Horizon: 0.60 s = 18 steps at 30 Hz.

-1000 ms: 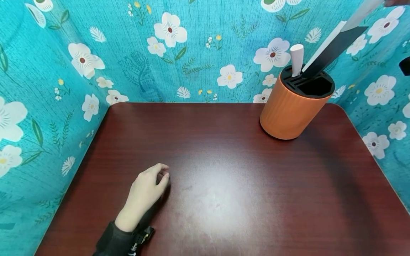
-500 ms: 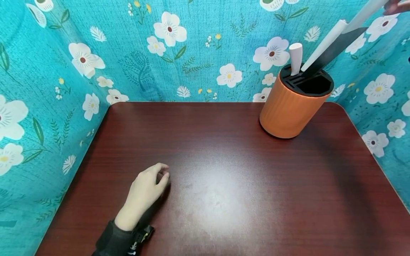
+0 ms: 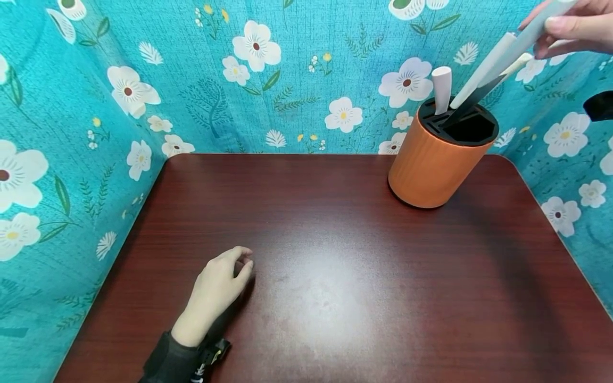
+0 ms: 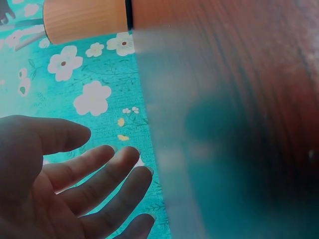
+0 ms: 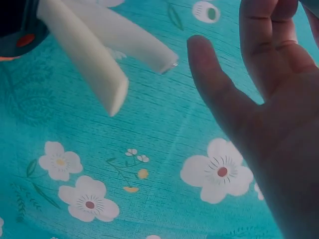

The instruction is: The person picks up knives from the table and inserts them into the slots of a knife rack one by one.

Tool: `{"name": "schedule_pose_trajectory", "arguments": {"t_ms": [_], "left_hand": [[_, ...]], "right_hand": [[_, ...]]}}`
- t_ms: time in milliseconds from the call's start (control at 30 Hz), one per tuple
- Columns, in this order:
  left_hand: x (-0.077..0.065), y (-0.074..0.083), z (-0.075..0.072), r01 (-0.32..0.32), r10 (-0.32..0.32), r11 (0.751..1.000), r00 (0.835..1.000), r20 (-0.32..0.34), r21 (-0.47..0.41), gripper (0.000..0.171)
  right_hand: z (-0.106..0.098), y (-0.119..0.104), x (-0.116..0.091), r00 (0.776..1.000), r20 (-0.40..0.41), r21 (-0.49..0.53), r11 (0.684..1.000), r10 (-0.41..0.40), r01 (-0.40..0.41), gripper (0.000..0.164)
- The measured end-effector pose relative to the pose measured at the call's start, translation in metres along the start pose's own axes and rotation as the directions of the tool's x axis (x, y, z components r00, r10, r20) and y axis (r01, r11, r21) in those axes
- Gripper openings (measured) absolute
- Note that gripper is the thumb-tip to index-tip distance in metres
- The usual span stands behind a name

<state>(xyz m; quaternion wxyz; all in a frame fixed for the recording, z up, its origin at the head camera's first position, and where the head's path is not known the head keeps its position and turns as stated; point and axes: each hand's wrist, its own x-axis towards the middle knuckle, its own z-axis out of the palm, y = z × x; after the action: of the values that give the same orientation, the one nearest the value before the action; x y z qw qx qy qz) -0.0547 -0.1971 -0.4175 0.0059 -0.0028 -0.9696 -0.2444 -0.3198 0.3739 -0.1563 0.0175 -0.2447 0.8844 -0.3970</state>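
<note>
At the top right of the head view my right hand (image 3: 584, 32) grips the pale grey handle of a knife (image 3: 529, 45), thumb across its upper end. The knife leans to the right, and its dark blade runs down into the black top of an orange cylindrical knife block (image 3: 431, 170); the lower blade is hidden inside. Two white handles in the block show close to the thumb in the right wrist view, the nearer handle (image 5: 89, 59) angled downward. My left hand (image 3: 215, 292) rests on the table, fingers loosely bent and holding nothing, far from the block.
The block stands at the back right corner of the dark red-brown table (image 3: 287, 213). Another white handle (image 3: 441, 88) sticks up at its left side. Blue flowered cloth (image 3: 306, 80) surrounds the table's back and sides. A black object (image 3: 599, 106) shows at the right edge.
My right hand has come down and left into view with the knife, whose blade has slid deeper into the block. A cream handle now shows behind it. The left hand has stayed still.
</note>
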Motion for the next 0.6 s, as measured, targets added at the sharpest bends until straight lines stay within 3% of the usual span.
{"name": "schedule_pose_trajectory", "arguments": {"t_ms": [167,267,367,600], "left_hand": [[-0.001,-0.002,0.001,0.013,-0.013,1.0,1.0,0.014,0.0,0.026],[-0.002,-0.003,0.002,0.02,-0.02,1.0,1.0,0.024,-0.002,0.026],[-0.002,-0.003,0.004,0.021,-0.021,1.0,0.999,0.028,-0.008,0.026],[-0.002,-0.002,0.009,0.018,-0.017,1.0,0.999,0.035,-0.024,0.025]], "right_hand": [[0.013,-0.007,0.006,0.988,0.092,-0.215,0.971,0.123,-0.101,0.035],[0.022,-0.007,0.008,0.978,0.128,-0.287,0.95,0.167,-0.125,0.032],[0.034,-0.004,0.009,0.968,0.157,-0.339,0.931,0.197,-0.134,0.025],[0.055,0.003,0.011,0.947,0.208,-0.382,0.911,0.245,-0.152,0.044]]}}
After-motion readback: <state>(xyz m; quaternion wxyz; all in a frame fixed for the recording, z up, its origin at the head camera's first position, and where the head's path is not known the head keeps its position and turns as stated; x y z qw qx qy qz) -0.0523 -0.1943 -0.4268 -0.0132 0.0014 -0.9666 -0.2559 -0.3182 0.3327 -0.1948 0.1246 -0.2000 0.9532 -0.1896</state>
